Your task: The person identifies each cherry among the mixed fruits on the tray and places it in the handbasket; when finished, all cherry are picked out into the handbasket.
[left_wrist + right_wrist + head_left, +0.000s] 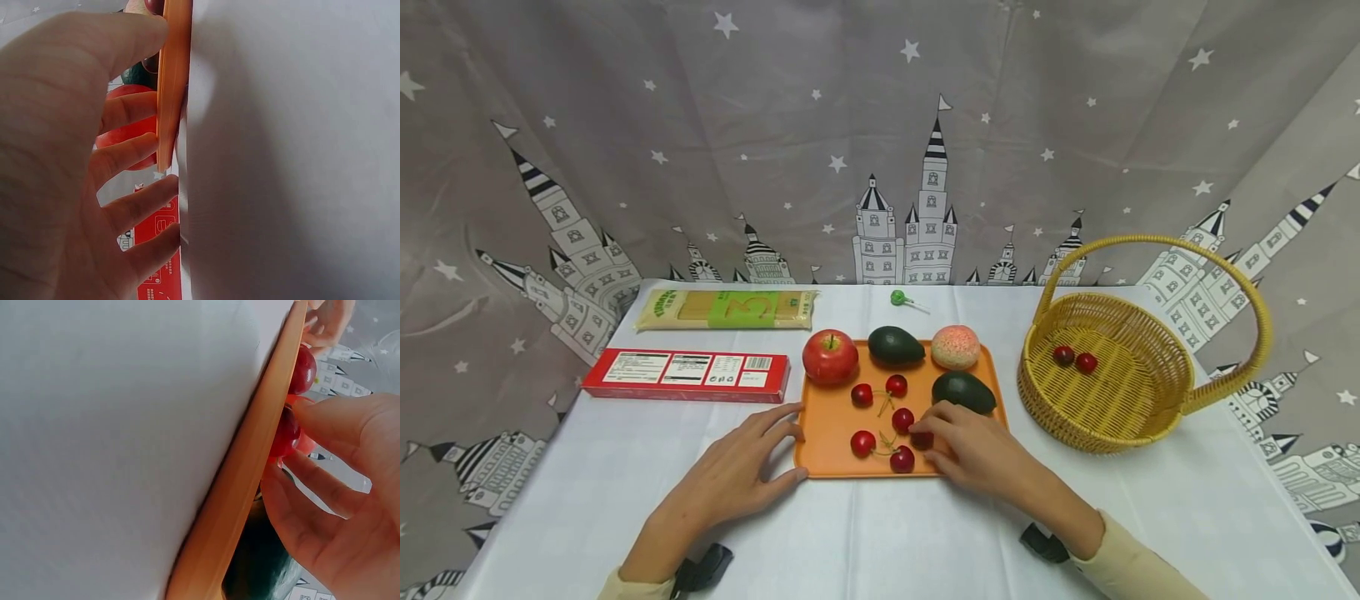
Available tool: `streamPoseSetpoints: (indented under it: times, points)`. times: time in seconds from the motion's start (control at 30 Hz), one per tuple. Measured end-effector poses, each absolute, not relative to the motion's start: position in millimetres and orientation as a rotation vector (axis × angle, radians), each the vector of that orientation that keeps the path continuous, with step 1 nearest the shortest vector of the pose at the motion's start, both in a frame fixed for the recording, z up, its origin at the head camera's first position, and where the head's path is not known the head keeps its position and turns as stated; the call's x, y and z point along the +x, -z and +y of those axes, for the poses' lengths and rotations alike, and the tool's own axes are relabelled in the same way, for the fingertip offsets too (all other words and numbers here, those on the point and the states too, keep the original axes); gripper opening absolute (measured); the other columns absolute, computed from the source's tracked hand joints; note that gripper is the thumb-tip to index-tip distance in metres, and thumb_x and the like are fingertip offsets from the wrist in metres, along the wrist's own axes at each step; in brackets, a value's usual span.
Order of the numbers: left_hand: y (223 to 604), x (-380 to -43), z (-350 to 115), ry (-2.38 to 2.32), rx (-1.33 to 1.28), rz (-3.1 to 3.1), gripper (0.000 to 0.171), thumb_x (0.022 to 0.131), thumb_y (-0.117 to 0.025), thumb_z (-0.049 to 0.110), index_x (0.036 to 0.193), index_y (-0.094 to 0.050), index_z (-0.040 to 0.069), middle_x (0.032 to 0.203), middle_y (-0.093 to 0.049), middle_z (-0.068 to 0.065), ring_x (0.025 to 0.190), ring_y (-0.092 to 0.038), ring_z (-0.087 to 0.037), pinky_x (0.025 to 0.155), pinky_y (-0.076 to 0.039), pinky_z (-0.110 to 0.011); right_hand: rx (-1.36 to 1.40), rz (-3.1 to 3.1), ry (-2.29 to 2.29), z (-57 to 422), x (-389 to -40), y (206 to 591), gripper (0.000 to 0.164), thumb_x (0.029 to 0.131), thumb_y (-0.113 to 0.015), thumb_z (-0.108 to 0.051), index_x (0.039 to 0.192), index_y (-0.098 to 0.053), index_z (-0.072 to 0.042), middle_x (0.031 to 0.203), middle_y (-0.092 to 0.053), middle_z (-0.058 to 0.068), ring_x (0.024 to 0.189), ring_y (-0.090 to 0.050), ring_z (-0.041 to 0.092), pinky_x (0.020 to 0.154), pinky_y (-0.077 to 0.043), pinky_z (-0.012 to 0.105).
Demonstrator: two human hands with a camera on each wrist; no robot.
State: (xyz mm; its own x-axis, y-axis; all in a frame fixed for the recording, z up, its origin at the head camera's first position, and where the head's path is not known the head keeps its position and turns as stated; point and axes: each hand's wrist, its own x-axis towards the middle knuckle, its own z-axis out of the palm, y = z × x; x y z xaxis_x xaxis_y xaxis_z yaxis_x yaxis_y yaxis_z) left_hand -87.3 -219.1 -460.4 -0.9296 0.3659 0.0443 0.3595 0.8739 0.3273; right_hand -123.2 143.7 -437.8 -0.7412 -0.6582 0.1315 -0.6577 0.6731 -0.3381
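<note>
On an orange tray [827, 454] lie several red cherries [862, 443], some joined by green stems. My right hand [973, 446] reaches in from the right and pinches a dark red cherry [286, 432] between thumb and fingers, low over the tray. At the tray's left edge my left hand [737, 467] rests with fingers spread, thumb and fingertips touching the rim; the left wrist view shows its thumb [140, 37] against the tray side. A red apple [831, 358], two dark green avocados [895, 346] and a peach [956, 347] sit along the tray's back and right.
A yellow woven basket [1037, 400] with a tall handle stands to the right, two cherries [1086, 362] inside. At left lie a red box [688, 375] and a pack of noodles [730, 309]. A green lollipop [898, 297] lies behind the tray, near the curtain.
</note>
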Motion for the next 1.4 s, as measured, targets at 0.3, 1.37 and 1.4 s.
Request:
streamPoseSetpoints:
  times: [0.3, 1.37, 1.4]
  points:
    - [459, -87, -219, -0.518, 0.581, 3.014, 0.043, 0.088, -0.085, 0.055, 0.119, -0.067, 0.031, 0.162, -0.053, -0.005, 0.148, -0.051, -0.035, 0.112, -0.05, -0.065, -1.115, 2.815, 0.648, 144, -124, 440, 0.027, 0.094, -0.085, -0.014, 0.119, -0.078, -0.02, 0.118, -0.064, -0.004, 0.087, -0.062, 0.008, 0.075, -0.057, 0.023]
    - [460, -88, -218, -0.506, 0.579, 3.016, 0.045, 0.087, -0.085, 0.055, 0.12, -0.068, 0.03, 0.163, -0.052, -0.005, 0.149, -0.05, -0.035, 0.113, -0.05, -0.064, -1.209, 3.033, 0.889, 180, -127, 416, 0.029, 0.09, -0.089, -0.016, 0.116, -0.077, -0.018, 0.12, -0.069, -0.003, 0.105, -0.072, 0.013, 0.087, -0.064, 0.033]
    - [460, -88, -218, -0.505, 0.576, 3.017, 0.045, 0.087, -0.085, 0.055, 0.121, -0.068, 0.03, 0.163, -0.052, -0.005, 0.149, -0.05, -0.035, 0.113, -0.05, -0.065, -1.2, 3.047, 0.883, 182, -128, 416, 0.029, 0.09, -0.089, -0.016, 0.117, -0.077, -0.018, 0.121, -0.069, -0.002, 0.104, -0.072, 0.014, 0.085, -0.064, 0.033]
